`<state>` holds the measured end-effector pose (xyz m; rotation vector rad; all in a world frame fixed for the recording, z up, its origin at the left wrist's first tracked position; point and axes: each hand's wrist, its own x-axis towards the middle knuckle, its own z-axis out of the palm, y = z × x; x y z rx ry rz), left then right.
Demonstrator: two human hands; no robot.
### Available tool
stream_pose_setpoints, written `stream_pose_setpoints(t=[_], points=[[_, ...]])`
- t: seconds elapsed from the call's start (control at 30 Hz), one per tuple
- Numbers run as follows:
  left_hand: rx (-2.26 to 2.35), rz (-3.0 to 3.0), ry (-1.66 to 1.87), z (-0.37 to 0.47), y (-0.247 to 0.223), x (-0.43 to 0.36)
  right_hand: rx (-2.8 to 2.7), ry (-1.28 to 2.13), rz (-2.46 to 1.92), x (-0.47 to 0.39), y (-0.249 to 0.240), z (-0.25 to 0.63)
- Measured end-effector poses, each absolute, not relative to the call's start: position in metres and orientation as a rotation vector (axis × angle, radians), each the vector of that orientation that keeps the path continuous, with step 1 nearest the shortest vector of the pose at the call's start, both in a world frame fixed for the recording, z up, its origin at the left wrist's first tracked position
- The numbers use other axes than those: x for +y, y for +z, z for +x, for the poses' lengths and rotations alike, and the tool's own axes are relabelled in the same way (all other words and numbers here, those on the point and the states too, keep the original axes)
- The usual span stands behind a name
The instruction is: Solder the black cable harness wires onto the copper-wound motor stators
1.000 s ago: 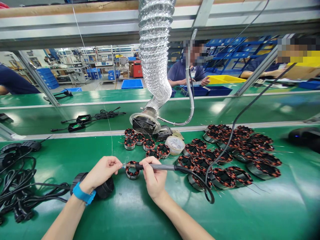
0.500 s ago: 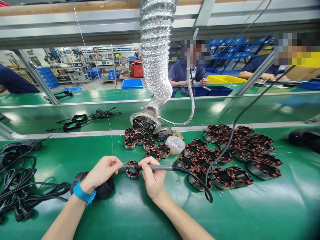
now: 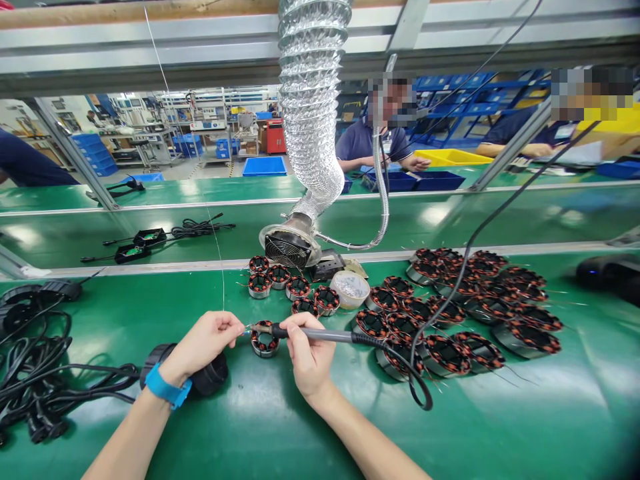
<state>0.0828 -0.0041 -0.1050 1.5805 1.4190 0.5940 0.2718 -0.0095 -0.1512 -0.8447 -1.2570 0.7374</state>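
Observation:
My right hand (image 3: 309, 353) grips the grey handle of a soldering iron (image 3: 325, 334). Its tip points left, over the rim of a wound motor stator (image 3: 265, 343) with orange-brown windings. On the left side, my left hand (image 3: 215, 340) is closed in a pinch just beside that stator. A thin solder wire (image 3: 221, 267) hangs from above and runs down into its fingers. Small bluish wire ends show at the fingertips, close to the iron's tip; exactly what touches there is too small to tell. Round black housings (image 3: 213, 377) lie partly hidden behind my left wrist.
A ribbed silver duct with a fan grille (image 3: 289, 247) hangs ahead. Several stators (image 3: 443, 357) crowd the right, near a round tin (image 3: 350, 290). Black cables (image 3: 45, 373) are heaped at left. The iron's cord (image 3: 470, 247) loops across the right. A co-worker (image 3: 380, 140) sits opposite.
The soldering iron and my right hand have shifted very slightly right. My left hand holds its place. Across the bench, the black cable assemblies have slid left, and a co-worker's hands have moved.

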Motion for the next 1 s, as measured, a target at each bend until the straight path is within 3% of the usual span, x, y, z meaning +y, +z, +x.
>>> stream_pose_setpoints(t=[0.77, 1.0], points=[[1.421, 1.619, 0.616, 0.083, -0.113, -0.001, -1.66, 0.512, -0.831, 0.001, -0.153, 0.261], [1.433, 1.634, 0.623, 0.085, -0.11, -0.003, -1.704, 0.588, -0.752, 0.002, -0.157, 0.256]])
